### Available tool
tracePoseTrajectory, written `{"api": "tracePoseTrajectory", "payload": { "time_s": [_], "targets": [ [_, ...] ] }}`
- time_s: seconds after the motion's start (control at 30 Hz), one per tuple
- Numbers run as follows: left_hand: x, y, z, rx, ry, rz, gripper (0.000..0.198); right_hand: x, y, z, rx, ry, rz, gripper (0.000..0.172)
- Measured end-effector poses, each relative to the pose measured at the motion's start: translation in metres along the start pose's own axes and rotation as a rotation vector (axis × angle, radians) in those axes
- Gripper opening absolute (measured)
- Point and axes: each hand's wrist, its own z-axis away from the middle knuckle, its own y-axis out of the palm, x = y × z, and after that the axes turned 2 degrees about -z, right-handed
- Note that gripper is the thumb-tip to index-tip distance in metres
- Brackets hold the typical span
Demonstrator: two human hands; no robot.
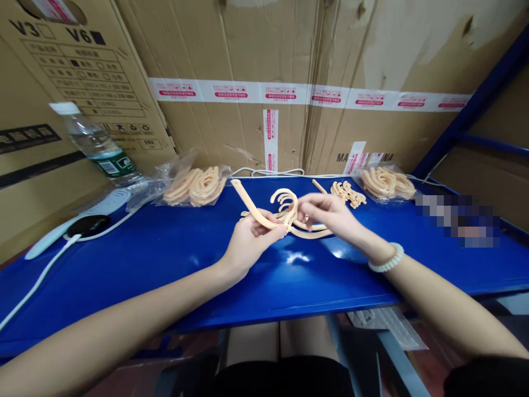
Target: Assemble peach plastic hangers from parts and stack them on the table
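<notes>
Above the table's middle, my left hand (254,237) is closed, thumb against fingers, on a flat beige curved piece (248,204) whose long arm points up and to the left. A hook-shaped beige piece (294,207) rises from the place where the left fingertips pinch. My right hand (326,214) meets its right side with curled fingers; the fingertips are partly hidden. Beneath the hands, more long curved beige strips (312,234) rest on the blue table, and a few small arcs (284,198) show behind the hook.
Clear bags of beige pieces lie at the back left (198,186) and back right (384,183). Small loose pieces (348,193) are beside the right bag. A water bottle (101,146), hairbrush (82,218) and black puck with a cable (87,226) occupy the left. Cardboard (231,138) stands behind.
</notes>
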Motion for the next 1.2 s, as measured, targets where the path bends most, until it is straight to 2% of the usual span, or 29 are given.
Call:
{"api": "tracePoseTrajectory", "payload": {
  "time_s": [0.07, 0.1, 0.17, 0.23, 0.37, 0.53, 0.63, 0.73, 0.83, 0.9, 1.03, 1.1, 1.2],
  "targets": [
    [-0.002, 0.0, 0.0, -0.029, -0.035, 0.057, 0.033, -0.003, -0.031, -0.007, -0.146, -0.127, 0.398, 0.026],
    [-0.003, 0.0, 0.0, -0.03, -0.052, 0.077, 0.032, -0.006, -0.047, -0.011, -0.161, -0.171, 0.641, 0.026],
    [-0.003, 0.001, 0.0, -0.02, -0.08, 0.097, 0.031, -0.017, -0.075, -0.017, -0.07, -0.17, 1.031, 0.033],
    [-0.003, 0.001, 0.0, -0.021, -0.092, 0.108, 0.03, -0.03, -0.094, -0.021, 0.017, -0.138, 1.236, 0.042],
    [-0.003, 0.001, 0.001, -0.046, -0.1, 0.132, 0.032, -0.051, -0.104, -0.024, 0.104, -0.108, 1.31, 0.046],
    [-0.003, 0.001, 0.001, -0.043, -0.116, 0.15, 0.035, -0.06, -0.099, -0.026, 0.113, -0.113, 1.277, 0.03],
    [-0.004, 0.001, 0.001, -0.063, -0.132, 0.175, 0.038, -0.055, -0.094, -0.026, 0.039, -0.162, 1.157, 0.019],
    [-0.006, 0.001, 0.002, -0.068, -0.127, 0.195, 0.039, -0.042, -0.086, -0.024, -0.176, -0.212, 0.936, 0.013],
    [-0.008, 0.002, 0.002, -0.065, -0.116, 0.203, 0.039, -0.024, -0.072, -0.018, -0.425, -0.174, 0.562, 0.015],
    [-0.008, 0.002, 0.001, -0.066, -0.111, 0.21, 0.04, -0.012, -0.06, -0.014, -0.511, -0.11, 0.232, 0.022],
    [-0.005, 0.001, -0.001, -0.068, -0.1, 0.221, 0.039, 0.001, -0.04, -0.007, -0.447, 0.086, -0.34, 0.034],
    [-0.003, 0.001, -0.002, -0.064, -0.103, 0.224, 0.039, 0.002, -0.033, -0.005, -0.418, 0.168, -0.5, 0.033],
    [-0.002, 0.001, -0.004, -0.059, -0.105, 0.219, 0.039, 0.0, -0.025, -0.004, -0.412, 0.236, -0.602, 0.03]
  ]
}}
